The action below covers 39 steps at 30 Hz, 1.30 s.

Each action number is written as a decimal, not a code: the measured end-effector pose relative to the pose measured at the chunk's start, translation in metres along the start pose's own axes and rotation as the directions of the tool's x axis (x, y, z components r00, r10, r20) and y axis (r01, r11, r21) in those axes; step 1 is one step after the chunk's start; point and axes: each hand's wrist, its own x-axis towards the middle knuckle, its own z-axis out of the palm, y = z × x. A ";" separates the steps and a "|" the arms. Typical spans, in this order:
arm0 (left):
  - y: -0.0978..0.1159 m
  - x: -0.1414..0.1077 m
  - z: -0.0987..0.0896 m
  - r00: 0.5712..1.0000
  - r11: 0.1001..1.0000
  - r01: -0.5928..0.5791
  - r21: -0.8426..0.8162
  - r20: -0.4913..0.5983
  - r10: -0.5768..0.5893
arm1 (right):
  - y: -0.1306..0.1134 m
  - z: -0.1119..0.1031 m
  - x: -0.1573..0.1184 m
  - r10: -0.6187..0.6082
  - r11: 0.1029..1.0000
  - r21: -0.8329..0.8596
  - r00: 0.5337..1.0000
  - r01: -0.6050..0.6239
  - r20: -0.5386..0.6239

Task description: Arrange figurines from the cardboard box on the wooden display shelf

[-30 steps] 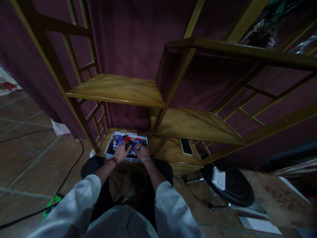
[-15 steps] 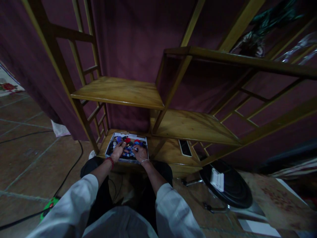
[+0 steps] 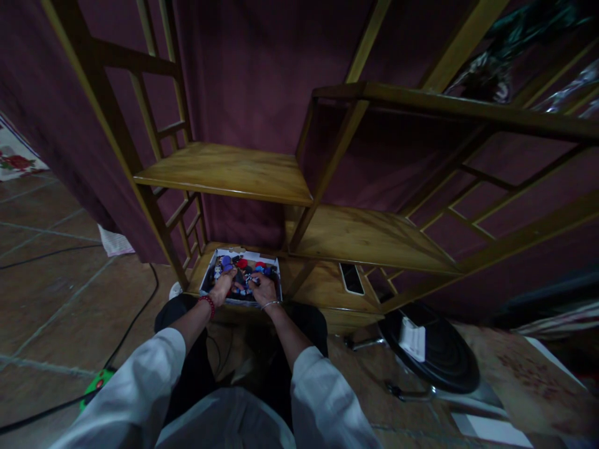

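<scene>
A shallow white box [image 3: 209, 274] sits on the lowest wooden shelf board, filled with several small red, blue, purple and dark items [image 3: 242, 264]. My left hand [image 3: 223, 286], with a red bead bracelet at the wrist, reaches into the left side of the box among the items. Just to its right, my right hand [image 3: 264, 289], wearing a thin silver bracelet, has its fingers bent together on a small blue-and-white item I cannot make out. The fingertips of my left hand are too small and dark to read.
Above the box is a wooden shelf board [image 3: 224, 169]. A phone [image 3: 350, 279] lies to the right on the low board. A black round stool [image 3: 444, 355] with a white item stands at the right. A green power strip [image 3: 97, 386] and cables are on the floor at the left.
Both hands have shifted slightly within the box, my right hand a little left and up. Some items between them show differently. The view has moved slightly.
</scene>
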 end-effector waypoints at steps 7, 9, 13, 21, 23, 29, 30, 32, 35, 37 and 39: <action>-0.001 0.000 0.001 0.997 0.999 -0.037 -0.029 -0.065 0.035 | 0.004 0.001 0.000 0.010 0.998 0.058 1.000 -0.010 -0.004; -0.002 0.000 0.003 0.994 0.999 -0.045 -0.018 -0.099 0.043 | 0.004 0.001 0.000 0.014 0.997 0.078 1.000 -0.014 0.002; -0.004 -0.001 0.005 0.992 0.998 -0.054 0.028 -0.114 0.057 | 0.006 0.001 0.000 0.006 0.996 0.093 1.000 -0.005 -0.010; -0.003 0.000 0.005 0.992 0.999 0.002 0.038 -0.128 0.002 | 0.010 0.004 0.002 -0.020 0.989 0.144 1.000 0.021 -0.008; -0.003 -0.001 0.005 0.990 0.999 -0.011 0.049 -0.140 0.018 | 0.010 0.004 0.002 -0.016 0.988 0.151 1.000 0.017 -0.009; -0.002 -0.001 0.006 0.986 0.999 -0.011 0.031 -0.165 0.016 | 0.011 0.006 0.002 -0.024 0.989 0.144 0.999 0.027 -0.021; -0.002 -0.001 0.006 0.986 1.000 -0.008 0.024 -0.166 0.012 | 0.012 0.006 0.002 -0.026 0.988 0.149 0.999 0.029 -0.021; -0.003 0.001 0.006 0.986 1.000 0.003 0.015 -0.167 -0.001 | 0.012 0.006 0.002 -0.030 0.986 0.162 0.999 0.032 -0.016; -0.004 0.002 0.005 0.987 1.000 0.022 -0.001 -0.161 -0.022 | 0.011 0.006 0.001 -0.040 0.987 0.156 0.999 0.041 -0.014; -0.004 0.002 0.004 0.989 0.999 0.032 -0.010 -0.146 -0.033 | 0.010 0.004 0.000 -0.054 0.990 0.129 0.998 0.055 -0.010; -0.003 0.000 0.003 0.992 0.999 0.044 -0.022 -0.115 -0.046 | 0.008 0.003 -0.001 -0.069 0.991 0.112 0.998 0.069 -0.002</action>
